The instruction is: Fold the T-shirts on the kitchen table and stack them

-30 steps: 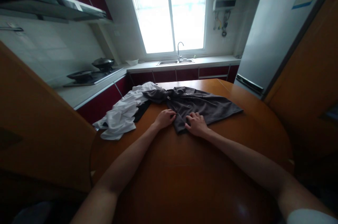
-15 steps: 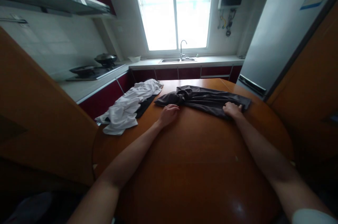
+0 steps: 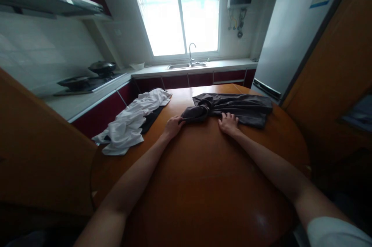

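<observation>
A dark grey garment, which looks like trousers, lies across the far half of the wooden table. Its right part is spread fairly flat, while the left part is twisted and bunched up. My left hand pinches the left tip of the bunched part. On the garment's near edge, around its middle, my right hand rests with the fingers spread. To the left, a crumpled white garment lies over a dark cloth at the table's edge.
Behind the table runs a counter with a sink under a bright window. A wok and a pan stand on the stove at left. A tall fridge is at the right, and wooden panels flank both sides.
My right hand has slid left along the garment from its right end to its middle, its fingers spreading. My left hand has taken hold of the left tip. The view has turned slightly right.
</observation>
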A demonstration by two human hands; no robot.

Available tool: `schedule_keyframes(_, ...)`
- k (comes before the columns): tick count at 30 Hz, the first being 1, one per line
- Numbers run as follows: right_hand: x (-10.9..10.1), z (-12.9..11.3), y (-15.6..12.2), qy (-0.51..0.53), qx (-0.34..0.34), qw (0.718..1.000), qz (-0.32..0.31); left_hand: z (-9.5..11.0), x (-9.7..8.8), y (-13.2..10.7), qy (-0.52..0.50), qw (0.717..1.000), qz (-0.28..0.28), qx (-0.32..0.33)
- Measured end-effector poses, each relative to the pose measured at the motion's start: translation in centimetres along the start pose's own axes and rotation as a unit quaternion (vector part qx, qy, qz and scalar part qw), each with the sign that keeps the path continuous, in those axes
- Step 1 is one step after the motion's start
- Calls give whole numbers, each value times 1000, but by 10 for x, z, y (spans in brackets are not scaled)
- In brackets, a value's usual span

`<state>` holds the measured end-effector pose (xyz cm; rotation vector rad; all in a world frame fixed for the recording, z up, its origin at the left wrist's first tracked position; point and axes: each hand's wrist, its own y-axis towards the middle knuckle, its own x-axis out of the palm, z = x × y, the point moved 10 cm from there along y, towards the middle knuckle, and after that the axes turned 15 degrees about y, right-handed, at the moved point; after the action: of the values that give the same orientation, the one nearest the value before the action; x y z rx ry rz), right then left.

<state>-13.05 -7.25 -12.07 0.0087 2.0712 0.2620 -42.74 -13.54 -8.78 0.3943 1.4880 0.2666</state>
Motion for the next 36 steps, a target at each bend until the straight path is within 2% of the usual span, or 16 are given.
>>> schedule_keyframes(3, 9, 15, 3, 19, 35, 999, -18, 14, -4, -2, -38, 998, 2, 40)
schedule_keyframes(6, 7, 38, 15, 32, 61, 997, -36, 22, 0, -1, -126, 991, -19, 30)
schedule_keyframes(11, -17, 84, 41, 35, 90, 995, -14, 50, 20, -7, -304, 945, -120, 13)
schedule_keyframes(13, -28, 107, 48, 35, 110, 993, 4, 73, 25, -18, -387, 900, -200, 24)
schedule_keyframes(16, -46, 138, 54, 58, 137, 988, 51, 121, 24, -54, -502, 762, -403, 72)
schedule_keyframes(18, -56, 154, 55, 89, 149, 981, 90, 145, 13, -84, -496, 678, -527, 133)
schedule_keyframes(19, -62, 159, 55, 101, 153, 977, 108, 150, 9, -95, -483, 651, -566, 154)
schedule_keyframes(20, -67, 162, 54, 110, 157, 974, 125, 150, 7, -98, -475, 642, -579, 163)
schedule_keyframes(21, -72, 164, 53, 114, 161, 970, 140, 145, 8, -92, -478, 656, -564, 153)
schedule_keyframes(22, -77, 164, 52, 116, 163, 967, 155, 135, 12, -79, -490, 690, -519, 125)
schedule_keyframes(25, -89, 155, 48, 127, 155, 960, 195, 75, 20, -24, -484, 833, -266, -16)
schedule_keyframes(27, -93, 144, 47, 132, 139, 959, 207, 38, 16, -6, -403, 905, -107, -87)
schedule_keyframes(28, -92, 137, 48, 135, 128, 961, 205, 29, 12, -2, -351, 930, -59, -93)
schedule_keyframes(31, -76, 115, 51, 144, 98, 971, 166, 48, 4, -1, -231, 973, -7, 19)
schedule_keyframes(34, -52, 100, 47, 147, 98, 976, 127, 94, 4, -17, -153, 967, -40, 197)
schedule_keyframes(36, -44, 96, 41, 133, 111, 976, 135, 111, 7, -26, -101, 962, -62, 244)
